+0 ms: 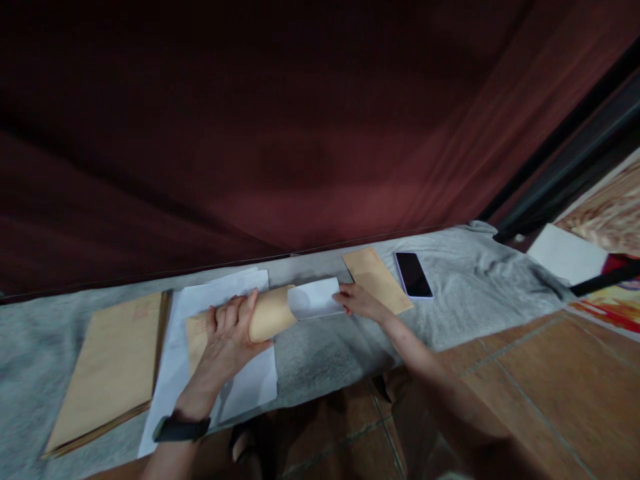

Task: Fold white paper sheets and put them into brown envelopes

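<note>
Your left hand is clamped around the brown envelope, bowing its mouth open over the white sheets, while your right hand, at 3 o'clock of it, pinches the folded paper at that mouth. The paper could catch on the envelope's edge and crumple if your left grip relaxes. The phone lies at 2 o'clock on the tabletop.
</note>
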### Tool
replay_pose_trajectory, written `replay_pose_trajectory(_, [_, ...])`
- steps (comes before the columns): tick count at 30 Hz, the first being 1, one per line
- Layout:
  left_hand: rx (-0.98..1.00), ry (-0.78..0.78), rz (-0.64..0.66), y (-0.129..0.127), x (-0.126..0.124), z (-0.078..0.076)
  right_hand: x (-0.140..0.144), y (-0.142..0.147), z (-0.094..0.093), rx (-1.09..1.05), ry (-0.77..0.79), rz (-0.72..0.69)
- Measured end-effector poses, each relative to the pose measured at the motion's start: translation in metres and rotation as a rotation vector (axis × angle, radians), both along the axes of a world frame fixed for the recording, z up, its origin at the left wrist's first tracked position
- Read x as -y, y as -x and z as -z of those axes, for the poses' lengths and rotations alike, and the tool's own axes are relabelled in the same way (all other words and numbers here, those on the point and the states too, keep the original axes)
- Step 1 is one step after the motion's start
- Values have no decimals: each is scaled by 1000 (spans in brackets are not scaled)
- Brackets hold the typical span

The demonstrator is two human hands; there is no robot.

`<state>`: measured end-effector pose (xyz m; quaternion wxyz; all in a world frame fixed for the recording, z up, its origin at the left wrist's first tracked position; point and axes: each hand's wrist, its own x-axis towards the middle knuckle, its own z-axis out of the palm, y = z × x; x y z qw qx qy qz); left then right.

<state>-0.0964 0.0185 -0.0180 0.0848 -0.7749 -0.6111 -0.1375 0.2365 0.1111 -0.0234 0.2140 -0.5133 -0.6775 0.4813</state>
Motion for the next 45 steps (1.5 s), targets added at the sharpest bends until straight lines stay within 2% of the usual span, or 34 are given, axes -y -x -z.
replay_pose_trajectory(12, [77, 64, 38, -15, -1, 5, 10, 32, 6, -119, -99, 107])
replay_pose_trajectory(18, [98, 79, 72, -24, -3, 6, 17, 51, 14, -138, -230, 123])
replay_pose_trajectory(24, [132, 112, 83, -31, -4, 6, 20, 66, 21, -213, -136, 108])
replay_pose_trajectory(28, [126, 116, 91, -33, -4, 7, 21, 71, 25, -169, -106, 73])
replay_pose_trajectory(34, [117, 108, 100, -36, -5, 11, 22, 71, 27, -87, -243, 59])
replay_pose_trajectory(39, [110, 104, 108, -36, -7, 14, 21, 73, 27, -4, -274, 49])
replay_pose_trajectory(45, [108, 76, 110, -34, -8, 16, 27, 74, 22, 75, -231, 143])
